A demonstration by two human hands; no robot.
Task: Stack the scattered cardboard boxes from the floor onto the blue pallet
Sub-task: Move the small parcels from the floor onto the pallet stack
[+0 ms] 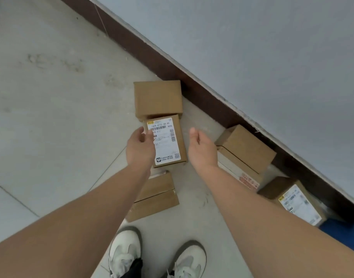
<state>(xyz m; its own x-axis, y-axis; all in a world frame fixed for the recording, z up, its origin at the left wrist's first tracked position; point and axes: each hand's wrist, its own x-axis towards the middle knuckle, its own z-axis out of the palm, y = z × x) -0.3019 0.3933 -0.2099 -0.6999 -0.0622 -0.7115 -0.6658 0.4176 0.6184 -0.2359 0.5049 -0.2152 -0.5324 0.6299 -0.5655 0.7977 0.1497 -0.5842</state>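
Several cardboard boxes lie on the grey floor by the wall. A labelled box (172,141) with a white shipping label lies in the middle, between my two hands. My left hand (140,147) hovers over its left edge, fingers relaxed and empty. My right hand (202,149) is just to its right, palm turned inward, holding nothing. A plain box (158,99) lies beyond it, and a flat box (156,197) lies nearer my feet. To the right are a stacked box (246,149) and another labelled box (294,199). A corner of the blue pallet (344,231) shows at the right edge.
A grey wall with a dark brown skirting (192,77) runs diagonally from top left to bottom right, close behind the boxes. My two feet in white shoes (158,255) stand at the bottom. Bare floor (51,117) stretches to the left.
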